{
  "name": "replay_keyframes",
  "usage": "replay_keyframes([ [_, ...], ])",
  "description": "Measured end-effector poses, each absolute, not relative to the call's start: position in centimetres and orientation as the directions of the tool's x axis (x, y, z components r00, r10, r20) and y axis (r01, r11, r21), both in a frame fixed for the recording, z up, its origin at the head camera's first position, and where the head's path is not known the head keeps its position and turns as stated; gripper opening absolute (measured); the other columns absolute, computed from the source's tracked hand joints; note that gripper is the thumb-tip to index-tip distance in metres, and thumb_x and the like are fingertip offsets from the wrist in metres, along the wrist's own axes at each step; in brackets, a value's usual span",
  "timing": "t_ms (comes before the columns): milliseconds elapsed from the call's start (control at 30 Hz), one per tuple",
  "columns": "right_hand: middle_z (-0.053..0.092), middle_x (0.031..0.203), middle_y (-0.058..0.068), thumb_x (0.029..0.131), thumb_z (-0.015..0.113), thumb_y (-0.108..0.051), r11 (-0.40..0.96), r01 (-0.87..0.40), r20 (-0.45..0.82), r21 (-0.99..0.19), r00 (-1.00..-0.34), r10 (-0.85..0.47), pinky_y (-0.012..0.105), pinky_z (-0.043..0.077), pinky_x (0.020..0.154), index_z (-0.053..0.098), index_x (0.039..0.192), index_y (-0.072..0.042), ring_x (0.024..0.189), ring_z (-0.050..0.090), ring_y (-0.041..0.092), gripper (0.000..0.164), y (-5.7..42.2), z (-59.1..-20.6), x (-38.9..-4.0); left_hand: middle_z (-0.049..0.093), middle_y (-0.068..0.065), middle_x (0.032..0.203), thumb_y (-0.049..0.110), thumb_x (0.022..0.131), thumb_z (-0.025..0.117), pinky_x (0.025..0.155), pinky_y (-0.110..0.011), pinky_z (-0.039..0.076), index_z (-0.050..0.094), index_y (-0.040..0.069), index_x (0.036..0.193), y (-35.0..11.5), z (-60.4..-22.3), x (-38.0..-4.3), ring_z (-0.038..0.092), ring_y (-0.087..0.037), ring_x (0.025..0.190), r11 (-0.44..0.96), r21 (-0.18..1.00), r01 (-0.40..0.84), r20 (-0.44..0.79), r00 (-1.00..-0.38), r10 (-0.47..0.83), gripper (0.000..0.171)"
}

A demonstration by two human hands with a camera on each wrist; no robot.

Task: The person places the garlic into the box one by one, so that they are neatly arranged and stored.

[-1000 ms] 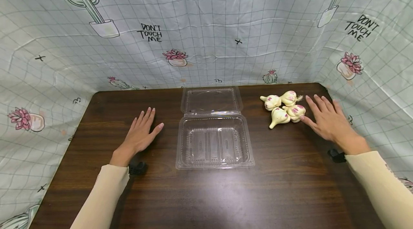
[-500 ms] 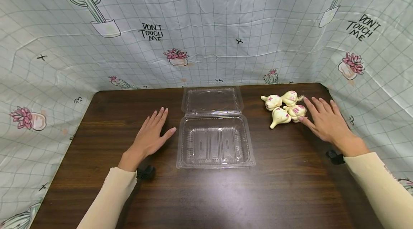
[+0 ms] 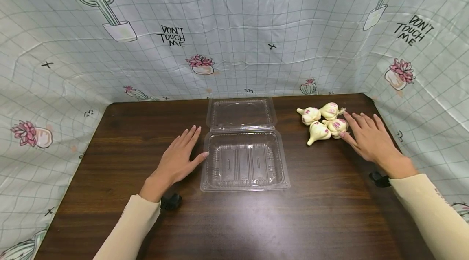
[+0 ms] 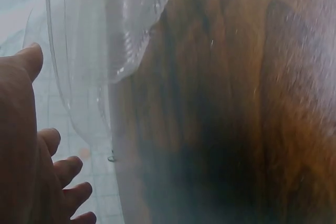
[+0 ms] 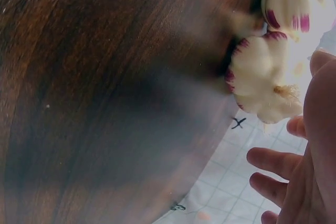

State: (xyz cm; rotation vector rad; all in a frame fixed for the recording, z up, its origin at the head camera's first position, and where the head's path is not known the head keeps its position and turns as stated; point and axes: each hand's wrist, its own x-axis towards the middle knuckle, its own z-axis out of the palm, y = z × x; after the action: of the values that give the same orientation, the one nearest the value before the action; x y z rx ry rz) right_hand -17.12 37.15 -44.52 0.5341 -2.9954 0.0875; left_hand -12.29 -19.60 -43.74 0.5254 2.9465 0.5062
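Note:
A clear plastic clamshell container (image 3: 242, 188) lies with its lid folded back in the middle of the dark wooden table. To its left is my left hand (image 3: 177, 160), fingers stretched out and holding nothing; the thumb tip is close to the container's left rim, and contact cannot be told. Several garlic bulbs (image 3: 318, 131), cream with purple streaks, sit grouped at the back right. Beside them my right hand (image 3: 373, 142) has its fingers spread, the thumb close to the nearest bulb. In the right wrist view a garlic bulb (image 5: 265, 77) shows its root end, apart from the fingers (image 5: 275, 162).
The dark wooden table (image 3: 249, 227) reaches back to a patterned cloth (image 3: 234, 48), which hangs behind it and along both sides. A black wrist camera (image 3: 171, 201) sits under the left wrist, another wrist camera (image 3: 379, 179) under the right.
My left hand has moved right, toward the container's left rim. The right hand has shifted slightly left and nearer the garlic. The container and bulbs stay in place.

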Motion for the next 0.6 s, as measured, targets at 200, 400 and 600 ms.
replay_keyframes([
  [200,0.047,0.148,0.036,0.113,0.049,-0.039,0.933,-0.359,0.111,-0.020,-0.928,-0.355,0.073,0.018,0.121,0.038,0.158,0.003,0.140,0.038,0.056,0.063,36.9,-44.7,-17.2,0.020,-0.017,0.175,0.050,0.107,0.057,0.130,-0.059,0.025,0.022,0.004,0.168,-19.0,-43.9,-11.8,0.024,-0.039,0.159,0.873,0.363,0.325,-0.036,-0.932,0.361,0.084],
  [400,0.052,0.143,0.033,0.111,0.054,-0.035,0.930,-0.368,0.137,-0.002,-0.921,-0.364,0.072,0.022,0.121,0.041,0.156,0.003,0.137,0.043,0.055,0.061,36.7,-44.8,-17.3,0.024,-0.016,0.173,0.044,0.107,0.061,0.121,-0.066,0.036,0.025,0.004,0.167,-18.4,-44.0,-11.4,0.033,-0.042,0.155,0.853,0.429,0.299,-0.033,-0.938,0.345,0.081],
  [600,0.055,0.142,0.033,0.111,0.056,-0.034,0.930,-0.366,0.141,0.008,-0.921,-0.364,0.071,0.024,0.120,0.041,0.156,0.003,0.136,0.044,0.054,0.060,36.5,-44.8,-17.3,0.031,-0.020,0.170,0.041,0.107,0.064,0.117,-0.070,0.039,0.026,0.006,0.168,-18.0,-43.6,-11.1,0.038,-0.045,0.151,0.818,0.528,0.226,-0.063,-0.951,0.304,0.080],
])
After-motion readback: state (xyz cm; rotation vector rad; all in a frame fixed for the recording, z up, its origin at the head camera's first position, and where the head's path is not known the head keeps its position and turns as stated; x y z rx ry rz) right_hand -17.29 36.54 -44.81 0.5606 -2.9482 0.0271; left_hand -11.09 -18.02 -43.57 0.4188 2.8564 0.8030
